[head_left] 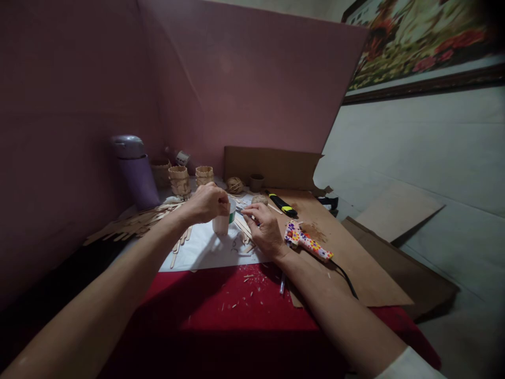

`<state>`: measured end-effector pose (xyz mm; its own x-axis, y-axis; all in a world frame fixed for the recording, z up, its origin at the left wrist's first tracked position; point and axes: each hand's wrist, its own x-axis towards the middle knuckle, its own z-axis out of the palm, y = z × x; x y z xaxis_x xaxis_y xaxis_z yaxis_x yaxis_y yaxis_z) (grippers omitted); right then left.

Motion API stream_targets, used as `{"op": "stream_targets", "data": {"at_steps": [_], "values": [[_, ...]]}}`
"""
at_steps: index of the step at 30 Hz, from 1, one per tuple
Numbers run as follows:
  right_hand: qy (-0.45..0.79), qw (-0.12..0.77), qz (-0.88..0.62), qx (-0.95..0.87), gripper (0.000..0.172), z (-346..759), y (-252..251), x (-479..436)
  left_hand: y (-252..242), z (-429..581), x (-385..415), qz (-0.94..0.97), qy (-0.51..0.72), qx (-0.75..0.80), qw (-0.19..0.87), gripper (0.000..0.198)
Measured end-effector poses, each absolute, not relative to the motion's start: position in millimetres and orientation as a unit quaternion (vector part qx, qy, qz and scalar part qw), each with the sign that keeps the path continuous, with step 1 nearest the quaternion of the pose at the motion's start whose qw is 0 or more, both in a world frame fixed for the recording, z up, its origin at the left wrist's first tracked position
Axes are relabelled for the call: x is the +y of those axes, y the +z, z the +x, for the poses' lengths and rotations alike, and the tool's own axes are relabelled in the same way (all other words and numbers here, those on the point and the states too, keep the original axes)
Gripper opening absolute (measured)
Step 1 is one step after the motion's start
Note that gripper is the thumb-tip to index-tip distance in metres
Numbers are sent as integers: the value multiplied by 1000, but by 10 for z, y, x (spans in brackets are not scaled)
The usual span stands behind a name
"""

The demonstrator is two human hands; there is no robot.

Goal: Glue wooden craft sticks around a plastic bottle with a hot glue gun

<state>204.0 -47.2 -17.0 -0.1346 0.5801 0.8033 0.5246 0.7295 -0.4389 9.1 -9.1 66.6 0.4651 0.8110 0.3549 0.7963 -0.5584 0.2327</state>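
My left hand [207, 202] is closed over the top of a small white glue bottle [221, 223] that stands on a white sheet [209, 250]. Just right of the bottle, my right hand [265, 227] pinches a thin tool or stick near the bottle's top; I cannot make out what it is. Loose wooden craft sticks [134, 223] lie fanned out to the left, and more of them lie under my right hand.
A colourful glue gun [307, 242] lies on brown cardboard [355, 263] at right, its cord trailing back. A black-yellow cutter [283, 205], twine ball [235, 185], small stick baskets [180, 180] and a purple flask [136, 173] stand behind. Red cloth [236, 316] covers the near table.
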Motion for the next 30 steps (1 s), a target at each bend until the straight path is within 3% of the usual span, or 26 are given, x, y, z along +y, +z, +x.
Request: {"op": "stream_targets", "data": {"at_steps": [3,8,11,15,21,30], "values": [[28,545,-370,-752,15,2039,-170,-472,639,70,-103,866,243,437,17,19],[27,544,-368,-754,15,2038,-158,-481,435,24,-165,787,445,416,101,90],[27,542,-368,-755,15,2037,-158,-483,214,60,-197,667,543,466,209,111],[30,541,-372,-754,15,2033,-165,-483,0,195,-235,597,555,492,306,103],[29,541,-378,-750,15,2043,-170,-468,-13,339,-330,627,511,501,306,57],[47,555,-331,-762,33,2034,-85,-579,-7,293,-415,661,617,298,307,72]]}}
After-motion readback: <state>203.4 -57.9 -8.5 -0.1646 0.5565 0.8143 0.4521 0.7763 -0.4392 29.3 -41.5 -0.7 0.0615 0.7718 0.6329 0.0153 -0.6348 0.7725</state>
